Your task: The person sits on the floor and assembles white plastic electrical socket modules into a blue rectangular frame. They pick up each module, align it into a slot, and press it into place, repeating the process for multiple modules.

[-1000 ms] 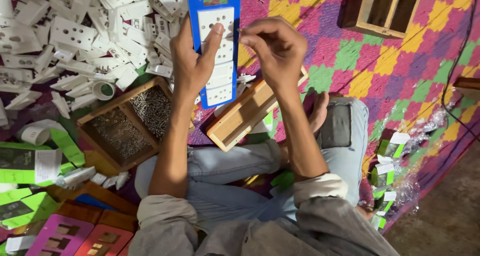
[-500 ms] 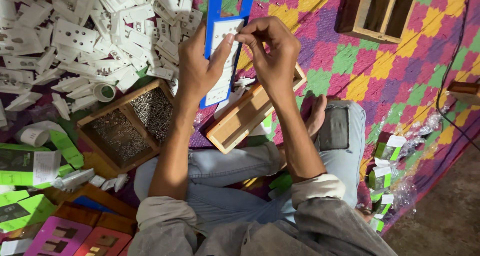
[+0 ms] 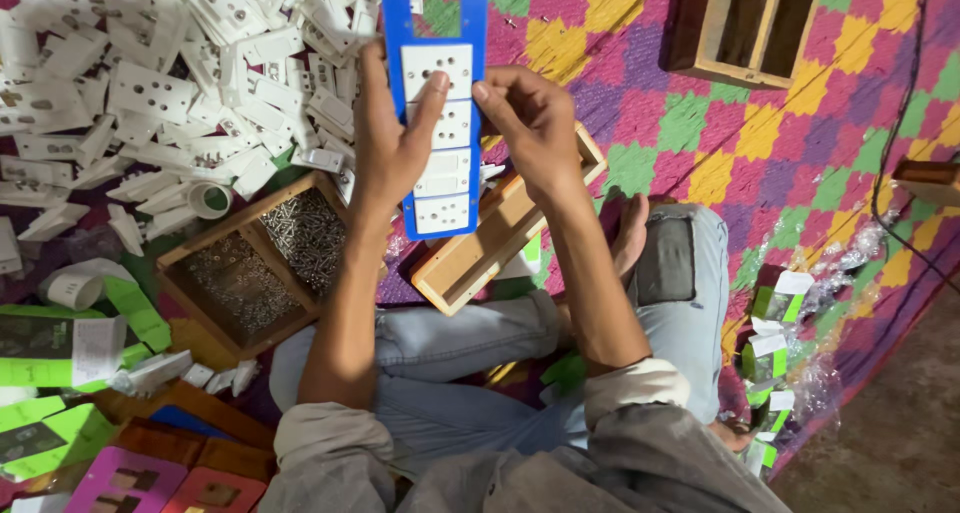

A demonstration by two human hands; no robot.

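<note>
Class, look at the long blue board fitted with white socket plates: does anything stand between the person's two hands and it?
Nothing visible does. The left hand and right hand already grip the long blue board, thumbs pressing a white socket plate.

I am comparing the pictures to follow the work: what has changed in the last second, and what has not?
The right hand moved in from the side, and its fingers now meet the left thumb on the top white plate of the blue strip. The left hand still holds the strip from behind. The wooden tray of screws, the pile of white plates and the mat stayed as they were.
</note>
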